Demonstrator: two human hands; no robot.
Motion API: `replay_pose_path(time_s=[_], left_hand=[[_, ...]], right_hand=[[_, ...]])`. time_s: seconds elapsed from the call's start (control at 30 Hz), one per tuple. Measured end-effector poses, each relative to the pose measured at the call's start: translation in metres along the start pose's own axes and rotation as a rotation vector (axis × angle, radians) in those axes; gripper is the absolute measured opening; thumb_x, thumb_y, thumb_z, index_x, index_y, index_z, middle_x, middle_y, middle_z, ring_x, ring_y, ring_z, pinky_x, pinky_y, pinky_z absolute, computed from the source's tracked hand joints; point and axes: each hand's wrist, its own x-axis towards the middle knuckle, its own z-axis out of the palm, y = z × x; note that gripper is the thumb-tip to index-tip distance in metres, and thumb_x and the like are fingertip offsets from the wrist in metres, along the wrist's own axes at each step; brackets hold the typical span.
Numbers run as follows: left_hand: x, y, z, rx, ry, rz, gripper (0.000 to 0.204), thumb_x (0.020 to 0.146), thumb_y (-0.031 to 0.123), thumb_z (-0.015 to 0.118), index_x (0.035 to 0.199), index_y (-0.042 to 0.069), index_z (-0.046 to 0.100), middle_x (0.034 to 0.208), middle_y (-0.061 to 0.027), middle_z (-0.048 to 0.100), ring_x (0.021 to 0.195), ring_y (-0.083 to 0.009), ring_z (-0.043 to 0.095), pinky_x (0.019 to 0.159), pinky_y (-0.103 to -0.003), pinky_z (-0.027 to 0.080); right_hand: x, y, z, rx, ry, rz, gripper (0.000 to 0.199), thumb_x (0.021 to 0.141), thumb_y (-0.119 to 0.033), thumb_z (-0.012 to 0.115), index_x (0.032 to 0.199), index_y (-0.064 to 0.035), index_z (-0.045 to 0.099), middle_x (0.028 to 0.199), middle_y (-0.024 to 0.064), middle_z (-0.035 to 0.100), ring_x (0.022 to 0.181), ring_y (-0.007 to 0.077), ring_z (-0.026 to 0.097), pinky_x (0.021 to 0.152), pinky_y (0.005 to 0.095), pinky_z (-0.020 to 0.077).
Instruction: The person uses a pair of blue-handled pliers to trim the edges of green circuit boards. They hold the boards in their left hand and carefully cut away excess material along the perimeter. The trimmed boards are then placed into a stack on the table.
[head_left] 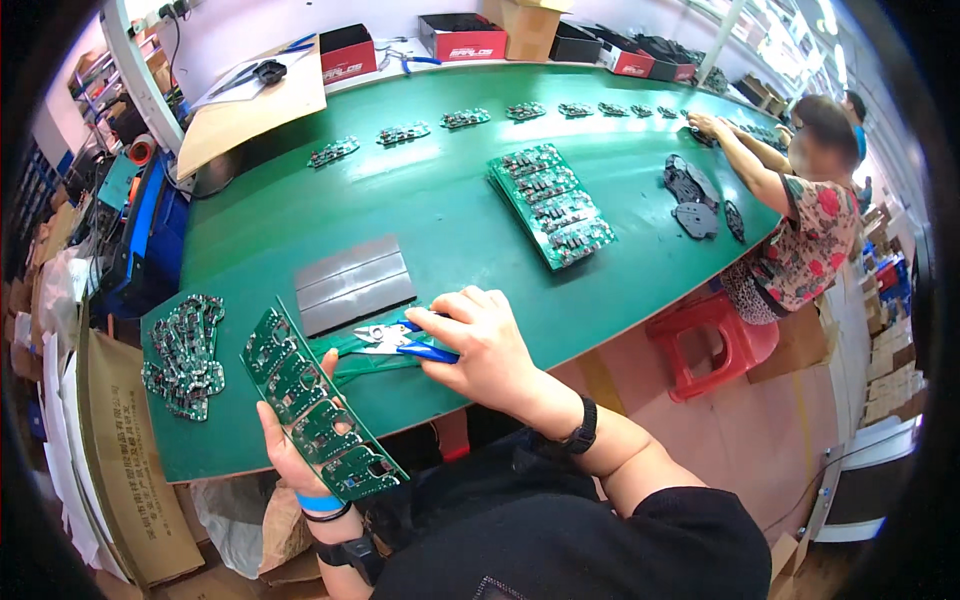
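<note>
We're seeing the left hand [290, 445] gripping a long green circuit board panel [318, 405], fingers curled under it and thumb on its edge, holding it tilted over the near edge of the green table [440, 200]. The right hand [480, 345] is closing around blue-handled cutters [400, 340], fingers wrapped over the handles, metal tips pointing left toward the panel; the tips are sitting just beside the panel's upper part, and we can't tell if they're touching it. Both are staying low over the table surface, near the front rim.

Just behind the cutters, three grey strips [352, 283] are lying flat side by side. Left of the panel, a pile of small cut boards [185, 355] is resting on the table corner. Further back, a stack of green panels [552, 205] is lying mid-table, and a row of small boards [470, 118] is running along the far side. At the right, another person [800, 220] in a floral top is reaching onto the table, near black parts [692, 195], by a red stool [715, 340].
</note>
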Motion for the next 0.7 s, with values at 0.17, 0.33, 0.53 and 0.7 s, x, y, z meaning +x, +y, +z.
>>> replay_pose_path(time_s=[0.17,0.33,0.53,0.7], left_hand=[[-0.004,0.004,-0.002,-0.098,-0.119,-0.068,0.067,0.100,0.052,0.037,0.150,0.009,0.028,0.154,-0.0303,0.018,0.101,-0.0365,0.061,0.073,-0.045,0.059],[-0.003,0.000,0.000,-0.176,-0.210,-0.112,0.070,0.101,0.054,0.032,0.150,0.004,0.025,0.153,-0.0298,0.020,0.106,-0.0387,0.059,0.077,-0.047,0.058],[-0.006,-0.001,0.000,-0.148,-0.149,-0.098,0.064,0.101,0.053,0.032,0.151,0.013,0.028,0.155,-0.0298,0.017,0.104,-0.0386,0.061,0.074,-0.044,0.058],[-0.004,0.005,-0.016,-0.254,-0.274,-0.164,0.071,0.102,0.046,0.038,0.154,0.009,0.009,0.160,-0.0192,-0.005,0.121,-0.0466,0.051,0.089,-0.063,0.052]], right_hand=[[-0.003,-0.004,-0.009,-0.011,0.053,-0.046,0.044,0.062,-0.019,0.075,0.105,-0.0124,0.068,0.093,0.0054,0.061,0.090,0.0260,0.057,0.077,0.0407,0.0403],[-0.002,-0.011,-0.020,-0.100,0.047,-0.077,0.050,0.061,-0.015,0.077,0.110,-0.0117,0.067,0.096,0.0055,0.061,0.089,0.0255,0.056,0.078,0.0400,0.0402],[0.000,-0.014,-0.017,-0.076,-0.009,-0.124,0.049,0.062,-0.020,0.078,0.108,-0.0136,0.064,0.095,0.0042,0.059,0.093,0.0250,0.056,0.080,0.0409,0.0388],[0.003,-0.017,-0.007,-0.165,0.026,-0.188,0.050,0.062,-0.023,0.078,0.107,-0.0118,0.059,0.090,0.0021,0.054,0.090,0.0211,0.052,0.079,0.0390,0.0365]])
